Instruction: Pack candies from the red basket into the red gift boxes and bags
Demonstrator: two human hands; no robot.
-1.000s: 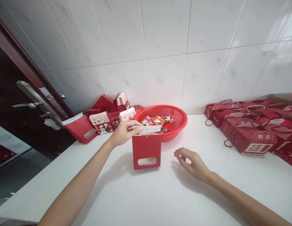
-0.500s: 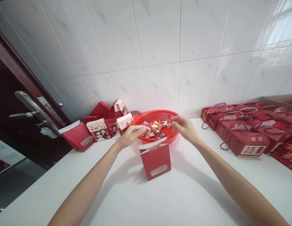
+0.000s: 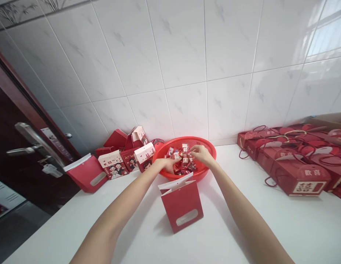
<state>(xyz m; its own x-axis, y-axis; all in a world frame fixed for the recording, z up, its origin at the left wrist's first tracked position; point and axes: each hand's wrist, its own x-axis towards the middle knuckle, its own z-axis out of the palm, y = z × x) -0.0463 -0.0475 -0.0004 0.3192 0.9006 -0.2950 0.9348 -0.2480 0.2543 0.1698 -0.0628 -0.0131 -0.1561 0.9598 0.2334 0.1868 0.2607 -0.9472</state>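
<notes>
Both hands are inside a red plastic basket (image 3: 211,149) that holds several wrapped candies (image 3: 185,161). My left hand (image 3: 169,164) touches candies on the basket's left side; its fingers are bent, and what they hold, if anything, is hidden. Over the right part of the candies, my right hand (image 3: 201,153) has its fingers pinched on something too small to make out. A red paper box (image 3: 182,206) with an oval window stands upright on the table in front of the basket, its white-edged top open, touched by neither hand.
Several red and cream boxes (image 3: 112,165) stand at the left, beside another red box with a window (image 3: 88,174). Many red handled boxes (image 3: 294,172) crowd the right side. A tiled wall (image 3: 184,106) rises behind the table (image 3: 214,234); a door (image 3: 19,165) is far left.
Both hands have lowered from the basket's near edge and rim into the candies. The camera view has shifted a little, so the front box appears lower and larger.
</notes>
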